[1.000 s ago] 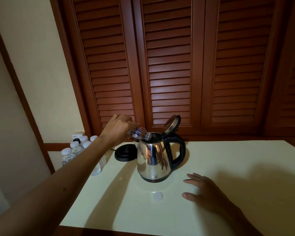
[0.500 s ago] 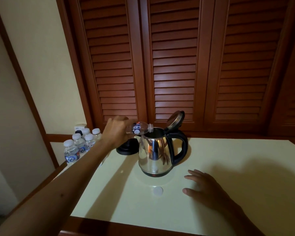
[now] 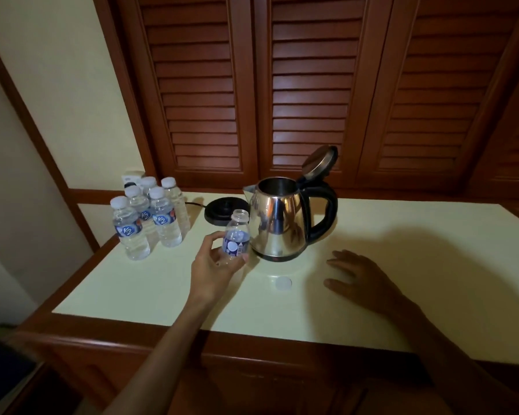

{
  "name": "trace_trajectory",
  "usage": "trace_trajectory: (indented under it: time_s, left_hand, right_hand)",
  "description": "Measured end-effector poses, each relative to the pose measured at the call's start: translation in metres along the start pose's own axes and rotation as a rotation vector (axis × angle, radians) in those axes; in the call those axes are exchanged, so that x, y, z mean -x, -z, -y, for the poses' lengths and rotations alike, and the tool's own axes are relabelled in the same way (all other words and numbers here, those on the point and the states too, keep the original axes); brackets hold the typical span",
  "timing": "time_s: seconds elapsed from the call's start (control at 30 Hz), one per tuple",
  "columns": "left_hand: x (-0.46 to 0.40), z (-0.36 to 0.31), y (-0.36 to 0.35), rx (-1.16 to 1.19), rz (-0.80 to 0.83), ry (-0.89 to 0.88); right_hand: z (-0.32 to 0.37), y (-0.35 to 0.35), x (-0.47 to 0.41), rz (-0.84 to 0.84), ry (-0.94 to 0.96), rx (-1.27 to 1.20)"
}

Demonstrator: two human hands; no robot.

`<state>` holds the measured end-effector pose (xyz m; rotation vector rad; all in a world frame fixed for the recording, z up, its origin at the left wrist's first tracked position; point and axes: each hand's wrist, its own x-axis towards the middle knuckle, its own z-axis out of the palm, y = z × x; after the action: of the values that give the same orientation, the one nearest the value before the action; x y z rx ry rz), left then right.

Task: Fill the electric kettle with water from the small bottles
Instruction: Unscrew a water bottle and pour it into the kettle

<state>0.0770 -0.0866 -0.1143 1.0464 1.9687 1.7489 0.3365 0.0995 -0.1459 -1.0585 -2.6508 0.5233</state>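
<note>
The left hand (image 3: 213, 265) has its fingers (image 3: 206, 241) wrapped round the lower body of an uncapped small bottle (image 3: 236, 236), upright just left of the open steel electric kettle (image 3: 277, 218); it looks empty, so light, thin and easily crushed, best held mid-body. The right hand (image 3: 361, 278) lies flat, fingers spread, on the tabletop (image 3: 432, 265). Five capped bottles (image 3: 149, 218) stand clustered far left, clear of the kettle, with the black base (image 3: 222, 209) behind and a loose white cap (image 3: 283, 283) near the kettle's foot.

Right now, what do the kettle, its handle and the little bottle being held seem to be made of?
The kettle body looks like polished steel: mirror reflections show on it. Its handle looks like black plastic, dull with a faint sheen. The uncapped bottle in the left hand is probably thin clear plastic; you see through it above the blue label.
</note>
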Motion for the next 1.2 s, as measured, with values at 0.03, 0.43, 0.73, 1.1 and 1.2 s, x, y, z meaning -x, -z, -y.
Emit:
trace_trajectory:
  time_s: [0.03,0.43,0.73,1.1,1.2]
  left_hand:
    - [0.003,0.001,0.002,0.030,0.014,0.011]
    - [0.019,0.022,0.014,0.268,0.096,0.008]
    - [0.016,0.024,0.017,0.316,0.130,0.024]
    - [0.016,0.022,0.018,0.359,0.157,0.032]
    - [0.014,0.025,0.017,0.322,0.179,0.019]
  right_hand:
    - [0.003,0.001,0.001,-0.004,0.005,0.003]
    - [0.091,-0.017,0.001,0.040,0.065,0.099]
    - [0.128,-0.023,-0.007,0.054,0.059,0.020]
    - [0.223,0.044,-0.046,-0.212,0.384,-0.237]
    - [0.227,0.046,-0.054,-0.115,0.394,-0.118]
